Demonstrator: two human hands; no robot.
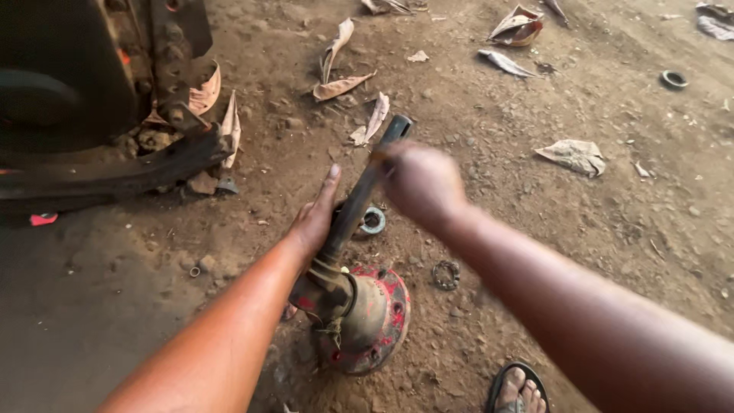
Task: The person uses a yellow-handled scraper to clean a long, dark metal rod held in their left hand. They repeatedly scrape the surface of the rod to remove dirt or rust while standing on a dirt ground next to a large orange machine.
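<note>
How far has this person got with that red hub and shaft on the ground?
Already out: a ring bearing and a toothed ring lie loose on the dirt. In hand: the right hand grips the dark shaft while the left hand steadies it. Left: the shaft is not yet out of the red hub.

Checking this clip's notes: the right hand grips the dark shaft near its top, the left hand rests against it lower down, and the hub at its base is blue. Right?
Not quite. In the head view the hub is red, not blue. The right hand does grip the dark shaft near its top, the left hand lower down.
</note>
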